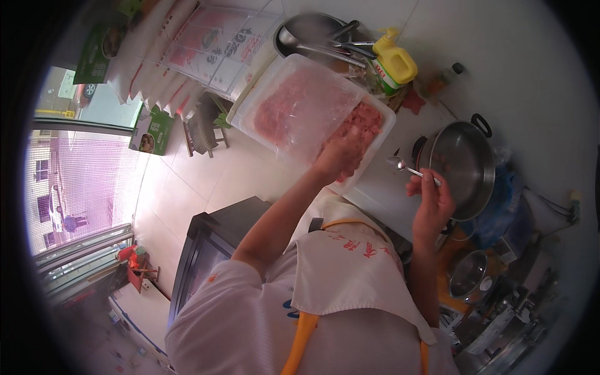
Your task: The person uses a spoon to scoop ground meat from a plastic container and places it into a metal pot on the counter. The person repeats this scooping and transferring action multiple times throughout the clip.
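Note:
A white plastic tub (pixel 388 115) of minced meat (pixel 363 123) lies before me, partly covered by a clear plastic sheet (pixel 300 101). My left hand (pixel 341 152) reaches into the uncovered meat at the tub's near right side. Its fingertips are sunk out of sight, so its grasp is unclear. Between the fingers and thumb of my right hand (pixel 432 199) is a metal spoon (pixel 412 171), its bowl pointing left toward the tub. Just beyond that hand stands a wide steel pot (pixel 461 161) with dark handles.
Behind the tub are a pan (pixel 313 30) holding utensils and a yellow pump bottle (pixel 396 61). Stacked printed bags (pixel 206 44) stand at upper left. A dark-framed cabinet (pixel 225 234) is by my left arm; a steel bowl (pixel 468 276) sits at right.

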{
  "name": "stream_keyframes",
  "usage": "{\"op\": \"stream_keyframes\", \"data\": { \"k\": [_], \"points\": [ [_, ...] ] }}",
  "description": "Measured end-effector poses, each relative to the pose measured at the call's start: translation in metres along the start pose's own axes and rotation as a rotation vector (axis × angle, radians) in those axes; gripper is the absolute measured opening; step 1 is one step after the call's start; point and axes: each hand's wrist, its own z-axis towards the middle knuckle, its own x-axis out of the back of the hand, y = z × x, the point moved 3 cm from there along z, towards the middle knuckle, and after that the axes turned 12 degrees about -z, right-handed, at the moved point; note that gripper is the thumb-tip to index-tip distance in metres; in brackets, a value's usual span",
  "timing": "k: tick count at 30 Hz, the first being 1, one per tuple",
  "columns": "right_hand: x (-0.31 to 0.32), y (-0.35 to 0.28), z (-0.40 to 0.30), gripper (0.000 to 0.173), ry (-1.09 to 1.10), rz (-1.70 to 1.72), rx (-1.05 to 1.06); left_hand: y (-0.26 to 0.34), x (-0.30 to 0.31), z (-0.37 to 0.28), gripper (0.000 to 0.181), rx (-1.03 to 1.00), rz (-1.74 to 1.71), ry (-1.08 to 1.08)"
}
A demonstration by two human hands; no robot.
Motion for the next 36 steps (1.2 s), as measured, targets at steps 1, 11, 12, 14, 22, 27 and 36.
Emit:
{"op": "stream_keyframes", "data": {
  "k": [1, 11, 12, 14, 22, 27, 36],
  "points": [
    [0.002, 0.003, 0.0, 0.021, 0.009, 0.005, -0.009, 0.016, -0.024, -0.014, 0.04, 0.081, -0.147, -0.064],
    [0.004, 0.009, -0.002, 0.022, -0.026, 0.031, -0.056, 0.001, 0.002, 0.024, 0.024, -0.159, -0.289, -0.024],
    [0.003, 0.008, -0.002, 0.022, -0.024, 0.032, -0.06, -0.001, 0.004, 0.027, 0.025, -0.187, -0.169, 0.058],
    [0.002, 0.008, -0.002, 0.023, -0.028, 0.019, -0.066, -0.004, 0.006, 0.032, 0.031, -0.232, 0.0, 0.157],
    [0.009, 0.015, 0.002, 0.021, -0.015, 0.039, -0.06, 0.033, -0.049, -0.018, 0.024, -0.027, -0.252, 0.008],
    [0.006, 0.015, 0.0, 0.021, -0.041, 0.043, -0.059, 0.015, -0.019, 0.011, 0.022, -0.223, -0.392, -0.113],
    [0.007, 0.02, -0.001, 0.022, -0.035, 0.02, -0.071, -0.012, 0.031, 0.05, 0.026, -0.267, -0.281, -0.098]
  ]
}}
